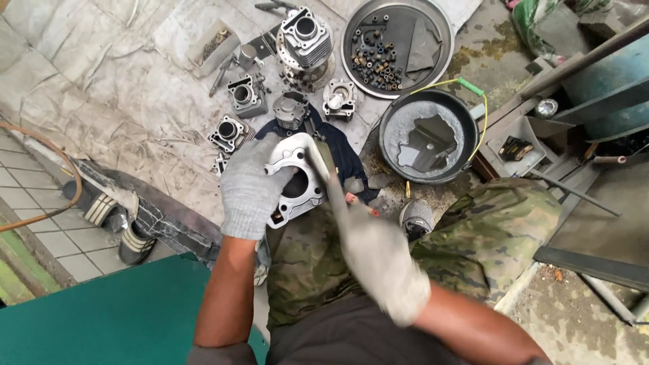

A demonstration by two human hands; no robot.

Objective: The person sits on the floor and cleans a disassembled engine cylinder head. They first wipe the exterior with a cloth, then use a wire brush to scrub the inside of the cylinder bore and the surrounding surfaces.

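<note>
Fingers of gloved left hand point(250, 189) wrapped tight around engine cylinder block point(297, 179), held over lap; gloved right hand point(382, 260) fisted on scraper-like tool point(324, 165), motion-blurred, at bore rim; judged best: firm grip, shallow angle, light strokes.

even daylight, soft shadows, right hand point(382, 260) motion-blurred.

On the floor point(122, 101) before me lay grey sheeting, several engine cylinders point(248, 96), a round tray point(443, 30) of small parts, and a black basin point(466, 115).

Gloved hands point(251, 186) on engine cylinder point(301, 182)
</note>
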